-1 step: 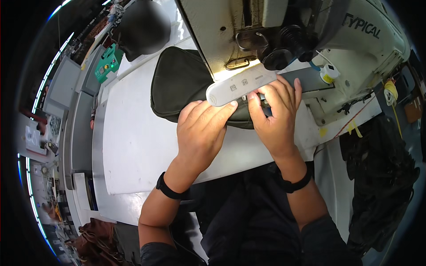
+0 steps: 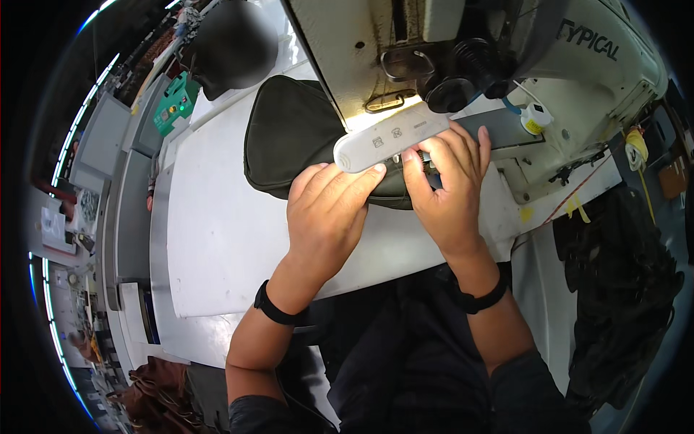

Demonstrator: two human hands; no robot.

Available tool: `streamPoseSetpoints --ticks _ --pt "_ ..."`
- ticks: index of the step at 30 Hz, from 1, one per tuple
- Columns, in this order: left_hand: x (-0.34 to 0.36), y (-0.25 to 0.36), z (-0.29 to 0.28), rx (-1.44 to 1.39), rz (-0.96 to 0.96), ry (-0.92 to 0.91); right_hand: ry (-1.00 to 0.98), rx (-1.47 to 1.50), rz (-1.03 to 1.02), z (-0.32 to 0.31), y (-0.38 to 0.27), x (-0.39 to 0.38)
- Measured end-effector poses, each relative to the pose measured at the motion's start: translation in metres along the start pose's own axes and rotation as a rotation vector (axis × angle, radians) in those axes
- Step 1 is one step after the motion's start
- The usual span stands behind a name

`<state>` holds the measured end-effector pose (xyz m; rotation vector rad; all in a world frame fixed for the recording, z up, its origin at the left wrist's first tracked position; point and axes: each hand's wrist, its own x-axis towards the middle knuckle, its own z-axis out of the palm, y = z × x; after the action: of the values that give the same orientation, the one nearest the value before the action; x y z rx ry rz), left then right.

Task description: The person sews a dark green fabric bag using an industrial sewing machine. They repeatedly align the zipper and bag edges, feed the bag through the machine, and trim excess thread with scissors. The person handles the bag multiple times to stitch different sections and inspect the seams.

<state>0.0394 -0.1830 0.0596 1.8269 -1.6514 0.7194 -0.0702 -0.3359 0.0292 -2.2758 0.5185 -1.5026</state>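
Observation:
A dark olive-green fabric bag point(image 2: 289, 137) lies under the head of a sewing machine point(image 2: 614, 50). My left hand point(image 2: 325, 210) is on its near edge, fingers together and closed on the cloth, with the thumb side beside the stitching spot. My right hand point(image 2: 448, 184) holds the bag's right part, thumb and forefinger close to the small metal parts point(image 2: 423, 160) at the needle. A pale rounded lamp bar point(image 2: 390, 136) hangs over the seam and hides the needle and some fingertips.
The bag rests on a white table point(image 2: 224, 246). Dark cloth point(image 2: 622, 289) hangs at the right, and brown cloth point(image 2: 163, 390) lies at lower left. A green box with buttons point(image 2: 176, 103) stands at the far left. A dark rounded shape point(image 2: 235, 47) is behind the bag.
The bag and the lamp bar appear very slightly further left. Both hands keep nearly the same place and hold.

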Motion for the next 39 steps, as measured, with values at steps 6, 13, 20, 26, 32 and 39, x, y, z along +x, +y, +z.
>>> streamPoseSetpoints --ticks 6,13,20,26,32,39 --pt "0.004 -0.002 0.000 0.000 0.001 -0.017 0.005 -0.011 -0.007 0.002 0.002 0.000" --pt "0.006 -0.001 0.000 0.003 0.010 -0.025 0.047 0.011 -0.029 0.003 0.004 0.001" --pt "-0.006 0.065 -0.028 0.322 -0.211 -0.325 -0.059 0.016 -0.039 -0.005 0.002 0.008" --pt "-0.002 0.047 0.002 -0.183 -0.272 -0.179 -0.176 0.112 -0.206 -0.020 0.026 0.032" --pt "-0.001 0.008 0.026 -0.230 -0.244 -0.079 -0.204 0.173 -0.226 -0.036 0.015 0.026" --pt "0.000 0.018 0.026 -0.163 -0.340 -0.011 -0.012 -0.035 -0.130 -0.022 0.026 0.036"
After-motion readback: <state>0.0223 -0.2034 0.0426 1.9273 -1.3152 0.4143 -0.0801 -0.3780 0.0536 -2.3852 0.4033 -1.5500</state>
